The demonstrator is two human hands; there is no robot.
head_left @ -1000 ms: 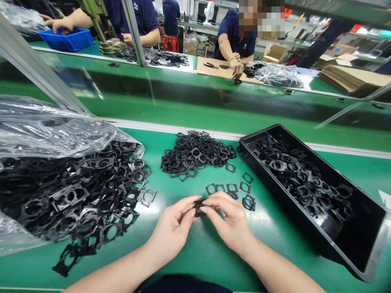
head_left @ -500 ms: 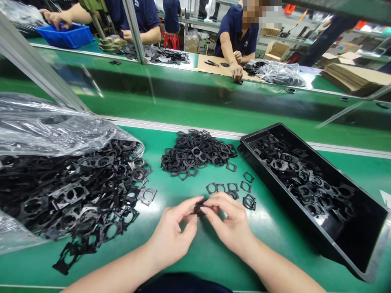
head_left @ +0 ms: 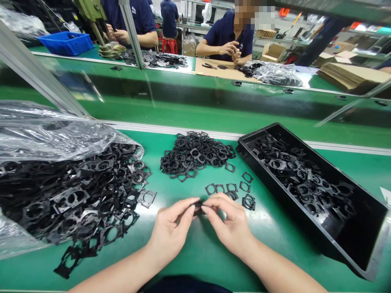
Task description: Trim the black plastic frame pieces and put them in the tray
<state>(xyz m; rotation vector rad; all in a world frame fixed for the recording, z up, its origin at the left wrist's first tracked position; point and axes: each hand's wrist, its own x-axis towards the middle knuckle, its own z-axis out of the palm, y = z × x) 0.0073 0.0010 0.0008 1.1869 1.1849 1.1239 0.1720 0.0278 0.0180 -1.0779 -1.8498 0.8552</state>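
Observation:
Between the fingertips of my left hand (head_left: 172, 224) and my right hand (head_left: 227, 217) is a small black plastic part (head_left: 198, 207), pinched from both sides just above the green table. My fingers cover most of it, so its outline is unclear. Just beyond my right hand lie several loose thin black frames (head_left: 232, 188) with round holes. A heap of similar small frames (head_left: 197, 154) sits farther back. To my left, larger black plates with round openings (head_left: 73, 199) spill out of a clear plastic bag (head_left: 51, 134).
A long black tray (head_left: 305, 203) holding assembled-looking black parts stands at the right. Past a metal rail runs a green strip with a few dark parts on it. Co-workers sit opposite, near a blue bin (head_left: 67, 42) and a plastic bag of parts (head_left: 277, 72).
My left fingers have straightened and closed in along the black part, which stays between both hands. Across the way, a co-worker's hand has drawn back, and a dark part lies where it was.

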